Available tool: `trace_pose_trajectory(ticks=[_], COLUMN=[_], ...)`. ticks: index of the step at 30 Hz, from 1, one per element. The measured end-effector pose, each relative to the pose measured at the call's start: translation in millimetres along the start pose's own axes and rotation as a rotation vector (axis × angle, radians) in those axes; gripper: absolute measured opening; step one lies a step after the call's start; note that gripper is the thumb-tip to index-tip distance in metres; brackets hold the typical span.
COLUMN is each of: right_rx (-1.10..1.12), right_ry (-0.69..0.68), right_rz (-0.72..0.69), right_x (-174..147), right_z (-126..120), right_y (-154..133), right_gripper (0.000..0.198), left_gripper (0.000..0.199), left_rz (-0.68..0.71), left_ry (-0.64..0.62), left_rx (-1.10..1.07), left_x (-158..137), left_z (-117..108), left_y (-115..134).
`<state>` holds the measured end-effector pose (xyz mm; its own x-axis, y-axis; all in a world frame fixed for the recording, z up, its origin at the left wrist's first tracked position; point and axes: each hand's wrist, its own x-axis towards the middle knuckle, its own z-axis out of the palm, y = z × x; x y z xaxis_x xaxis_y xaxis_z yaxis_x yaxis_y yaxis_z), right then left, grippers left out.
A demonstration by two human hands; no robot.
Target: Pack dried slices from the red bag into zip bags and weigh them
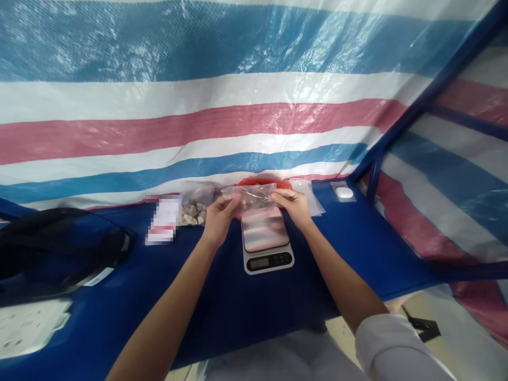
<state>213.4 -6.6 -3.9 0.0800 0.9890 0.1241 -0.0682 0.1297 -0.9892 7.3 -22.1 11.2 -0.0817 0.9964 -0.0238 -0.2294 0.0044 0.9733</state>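
A clear plastic bag is stretched between my two hands, above the back of a digital kitchen scale. My left hand pinches the bag's left side, fingers closed. At the other side my right hand grips the bag between thumb and fingers. Nothing rests on the visible part of the scale's shiny plate. Behind the bag, a red container shows only in part; its contents are hard to make out. Left of my left hand lies a clear bag of beige stones.
Flat clear bags lie right of the red container. A white oval object sits on a small clear bag at the back right. A pixelated card, a black headset-like item and a white power strip occupy the left.
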Motion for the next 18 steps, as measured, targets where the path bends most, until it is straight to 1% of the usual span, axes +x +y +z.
trace_pose_trajectory(ticks=[3,5,8,10,13,16,18], right_rx=[-0.026,-0.043,-0.065,-0.080,-0.102,-0.126,-0.143], right_ry=[-0.006,-0.011,-0.033,-0.063,-0.131,-0.216,-0.247], right_rz=[0.014,0.028,0.032,0.017,-0.023,-0.064,-0.081], right_x=[-5,-8,-12,-14,-15,-18,-19], right_z=[-9,-16,-25,-29,-32,-33,-36], right_y=[2,1,-4,-9,-17,-23,-25], right_gripper=[0.042,0.043,0.042,0.040,0.039,0.039,0.036], left_gripper=[0.044,0.044,0.045,0.049,0.048,0.036,0.030], left_rz=[-0.082,-0.090,-0.023,0.062,0.212,0.282,0.292], left_ry=[-0.044,-0.100,-0.162,-0.155,-0.228,-0.418,-0.537], left_rx=[-0.025,0.015,0.109,0.225,0.538,0.837,0.931], left_x=[-10,-13,-11,-7,-2,0,1], left_z=[-2,-8,-19,-19,-7,15,26], left_y=[-4,-4,3,13,33,50,55])
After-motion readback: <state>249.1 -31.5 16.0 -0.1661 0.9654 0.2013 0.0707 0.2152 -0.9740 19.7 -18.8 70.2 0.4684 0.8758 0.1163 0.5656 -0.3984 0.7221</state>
